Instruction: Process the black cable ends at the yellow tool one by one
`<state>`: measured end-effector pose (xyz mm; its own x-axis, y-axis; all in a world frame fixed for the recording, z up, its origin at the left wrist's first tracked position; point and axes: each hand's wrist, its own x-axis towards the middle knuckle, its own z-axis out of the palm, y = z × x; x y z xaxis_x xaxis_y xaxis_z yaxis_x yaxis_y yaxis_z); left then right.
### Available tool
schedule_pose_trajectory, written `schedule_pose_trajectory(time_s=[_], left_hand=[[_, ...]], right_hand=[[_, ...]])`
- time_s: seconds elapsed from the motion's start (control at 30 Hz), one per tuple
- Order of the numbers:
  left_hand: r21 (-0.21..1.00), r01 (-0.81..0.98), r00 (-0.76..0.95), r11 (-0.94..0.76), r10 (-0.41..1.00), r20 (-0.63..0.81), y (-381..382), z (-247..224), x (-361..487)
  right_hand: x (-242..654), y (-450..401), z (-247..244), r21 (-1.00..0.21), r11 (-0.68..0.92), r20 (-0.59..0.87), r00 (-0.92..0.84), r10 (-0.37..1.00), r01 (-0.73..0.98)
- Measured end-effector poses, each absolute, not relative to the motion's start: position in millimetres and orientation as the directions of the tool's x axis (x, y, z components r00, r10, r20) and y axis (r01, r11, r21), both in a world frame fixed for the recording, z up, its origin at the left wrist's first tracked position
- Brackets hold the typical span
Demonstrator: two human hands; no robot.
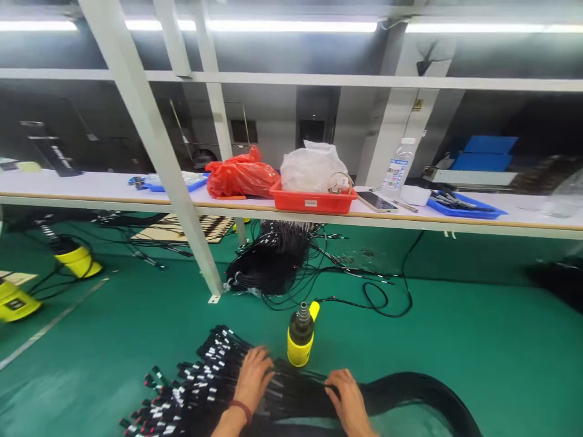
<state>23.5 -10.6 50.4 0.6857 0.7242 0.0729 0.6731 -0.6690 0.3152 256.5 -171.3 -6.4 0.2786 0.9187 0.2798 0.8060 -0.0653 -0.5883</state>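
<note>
A large bundle of black cables (300, 397) lies across the green surface in front of me, its connector ends (182, 394) with white labels fanned out at the left. My left hand (252, 376), with a dark red band on the wrist, rests over the cables near those ends; its fingers are slightly blurred, reaching out with the thumb apart. Farther right, my right hand (348, 400) has thumb and forefinger bent together at a black cable on the bundle's upper edge. Just beyond the hands stands a yellow and black bottle-shaped device (299, 349) with a stepped nozzle.
Behind is a raised shelf (255, 209) with a red bag (243, 176), a red bin (312, 201), a phone (377, 201), a bottle (399, 167) and a blue tray (469, 206). A slanted white post (159, 145) stands left. More cables (268, 261) lie beneath.
</note>
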Motion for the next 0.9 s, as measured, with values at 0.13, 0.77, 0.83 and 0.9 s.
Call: schedule_pose_trajectory(time_s=[0.13,0.77,0.83,0.9], left_hand=[[0.288,0.677,0.696,-0.677,0.716,0.047,-18,66,13],[0.098,0.775,0.627,-0.624,0.743,-0.232,24,183,-68],[0.090,0.779,0.623,-0.620,0.750,-0.224,26,203,-71],[0.081,0.790,0.609,-0.608,0.762,-0.218,25,223,-73]], right_hand=[[265,-182,7,-0.598,0.001,0.317,0.236,0.919,0.801],[273,-176,-8,-0.458,-0.097,0.142,0.181,0.973,0.884],[268,-169,-17,-0.446,-0.111,0.132,0.188,0.973,0.888],[265,-168,-25,-0.450,-0.111,0.130,0.188,0.974,0.886]])
